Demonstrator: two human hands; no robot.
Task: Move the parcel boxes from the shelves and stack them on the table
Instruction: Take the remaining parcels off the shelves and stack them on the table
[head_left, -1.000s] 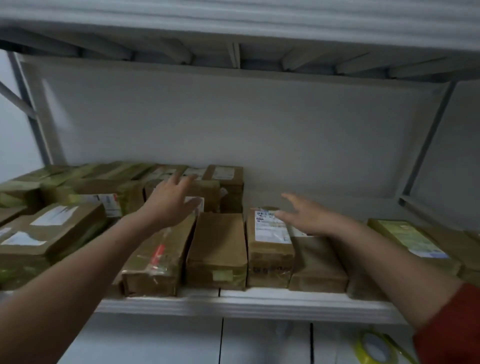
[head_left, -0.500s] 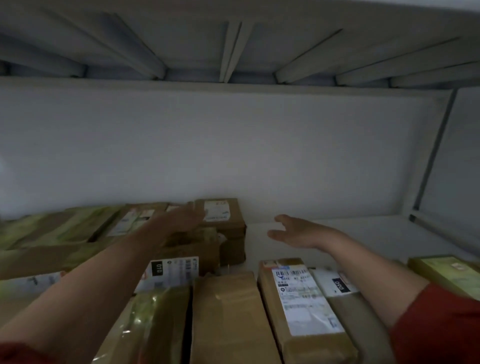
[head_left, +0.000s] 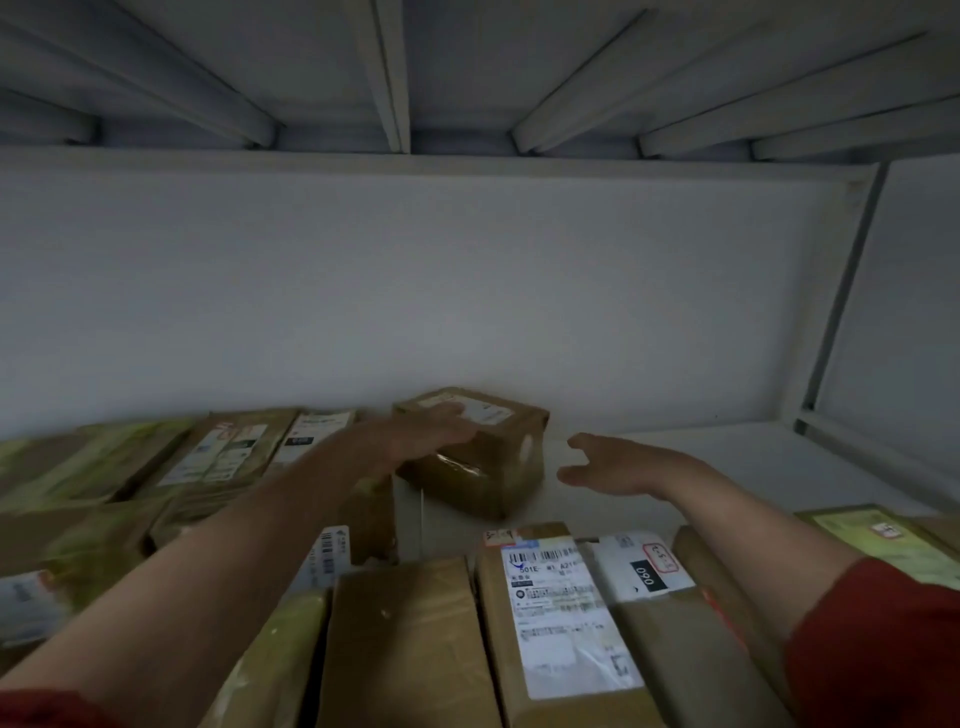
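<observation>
Brown cardboard, left side: flat parcel boxes (head_left: 228, 452) with white labels lie in a blurred row along the back edge of the shelf (head_left: 727, 457).
Left hand (head_left: 431, 434): reaches in over that row and lies flat on top of the small box, fingers straight and open, gripping nothing.
Small box (head_left: 483, 467): brown, taped and labelled on top, it sits at the middle of the shelf's back edge, turned at an angle to the wall.
Right hand (head_left: 618, 465): open, fingers spread and thumb apart, just beside the small box's right face and not touching it.
Front row: longer parcels lie side by side along the front edge, among them a labelled parcel (head_left: 561, 613) under the right forearm.
Red sleeve (head_left: 883, 649): covers the right arm at the lower right corner.
Risk: with only a flat palm on top, the small box could slide or tip off rather than lift. The glossy tape looks slippery. Dragging it forward could catch on the front row and push a parcel off the front edge.
</observation>
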